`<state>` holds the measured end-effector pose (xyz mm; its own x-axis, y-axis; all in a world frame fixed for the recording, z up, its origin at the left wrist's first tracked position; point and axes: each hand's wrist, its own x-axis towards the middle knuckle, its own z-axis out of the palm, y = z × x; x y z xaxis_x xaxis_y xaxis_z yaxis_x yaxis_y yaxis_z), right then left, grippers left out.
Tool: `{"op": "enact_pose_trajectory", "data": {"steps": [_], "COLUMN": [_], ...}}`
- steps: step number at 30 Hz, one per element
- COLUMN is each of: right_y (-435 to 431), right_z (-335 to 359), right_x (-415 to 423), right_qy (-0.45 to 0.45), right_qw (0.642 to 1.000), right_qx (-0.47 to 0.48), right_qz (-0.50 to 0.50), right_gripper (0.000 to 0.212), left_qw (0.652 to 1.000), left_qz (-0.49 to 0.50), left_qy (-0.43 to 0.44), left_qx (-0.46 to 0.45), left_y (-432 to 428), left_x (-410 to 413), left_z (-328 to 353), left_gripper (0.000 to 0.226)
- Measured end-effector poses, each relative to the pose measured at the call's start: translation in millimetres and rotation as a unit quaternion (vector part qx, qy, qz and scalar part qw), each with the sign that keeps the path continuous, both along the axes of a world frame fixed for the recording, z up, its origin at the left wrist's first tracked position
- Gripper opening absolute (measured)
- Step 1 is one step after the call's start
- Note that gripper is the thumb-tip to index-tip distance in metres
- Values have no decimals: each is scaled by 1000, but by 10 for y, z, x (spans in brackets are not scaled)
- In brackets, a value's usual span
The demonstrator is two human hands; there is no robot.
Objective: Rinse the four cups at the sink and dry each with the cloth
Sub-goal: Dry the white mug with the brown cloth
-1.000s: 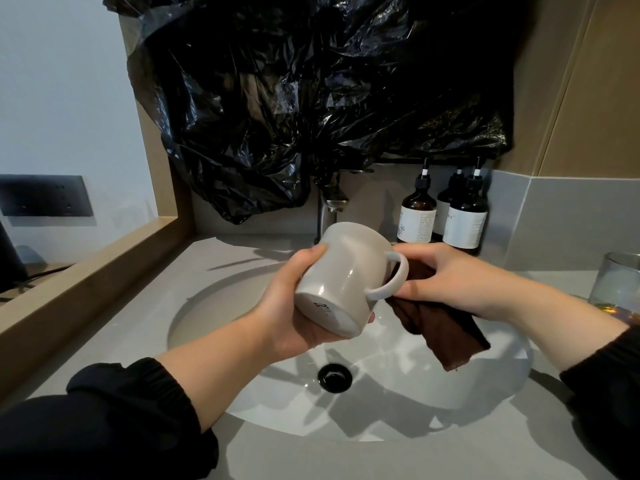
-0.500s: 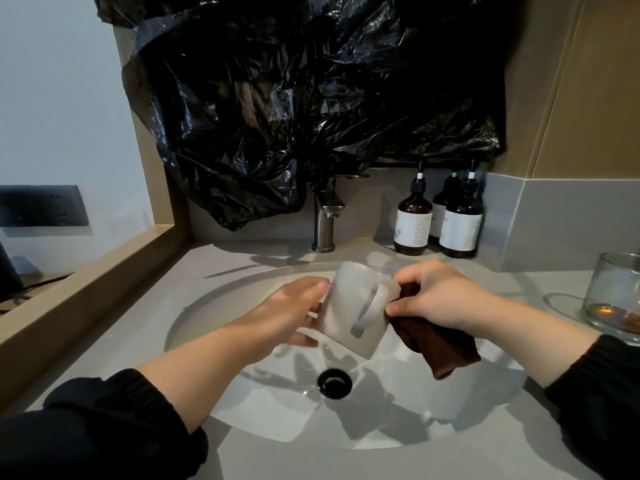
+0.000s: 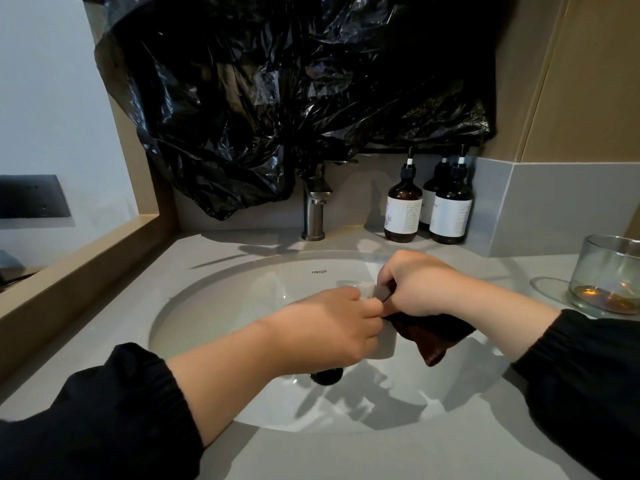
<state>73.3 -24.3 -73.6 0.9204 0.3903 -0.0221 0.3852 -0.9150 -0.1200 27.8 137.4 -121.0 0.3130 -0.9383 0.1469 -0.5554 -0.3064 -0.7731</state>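
Your left hand [image 3: 329,327] is wrapped round the pale cup [image 3: 383,345], holding it above the middle of the sink [image 3: 214,306], just over the drain [image 3: 325,375]. Your right hand [image 3: 426,285] is clenched on the brown cloth [image 3: 440,336] and sits against the cup's upper end, touching your left hand; a loose corner of the cloth hangs below your wrist. Your hands hide most of the cup, so I cannot tell whether the cloth reaches inside it. Along the back edge of the counter [image 3: 242,455] stand the faucet [image 3: 314,209] and three dark pump bottles [image 3: 403,211]. A glass [image 3: 609,271] with amber at its bottom sits at the right edge. Black plastic sheeting [image 3: 294,98] hangs above the faucet
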Motion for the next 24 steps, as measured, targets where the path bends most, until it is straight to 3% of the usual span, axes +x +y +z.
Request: {"op": "enact_pose_trajectory", "data": {"steps": [8, 11, 13, 15, 17, 19, 21, 22, 24], "right_y": [29, 30, -3, -69, -150, -239, -290, -316, -351], "right_z": [83, 50, 43, 50, 38, 11, 29, 33, 18], "right_x": [-63, -59, -25, 31, 76, 123, 130, 146, 201], "right_qy": [30, 24, 9, 4, 33, 115, 195, 202, 167], "right_qw": [998, 998, 998, 986, 953, 891, 812, 794, 813], "right_qx": [-49, -33, 35, 164, 294, 423, 530, 554, 541], "right_qz": [30, 48, 44, 0, -66, -114, -147, -150, -140], "right_gripper": [17, 13, 23, 39, 43, 29, 20, 22, 36], "left_qw": [988, 984, 966, 889, 770, 646, 536, 485, 414], "left_qz": [140, 151, 198, 308, 327, 332, 327, 316, 277], "left_qy": [10, 73, 164, 291, 375, 405, 439, 456, 483], "left_qx": [62, 52, -14, -176, -399, -555, -643, -675, -720], "left_y": [-104, -144, -121, -89, -33, 45, 96, 111, 138], "left_x": [-23, -97, -99, -103, -79, -25, 1, 7, 29], "left_z": [-41, 14, -1, 46, 48, 47, 62, 74, 82], "left_gripper": [20, 17, 8, 9, 23, 32, 33, 34, 37]}}
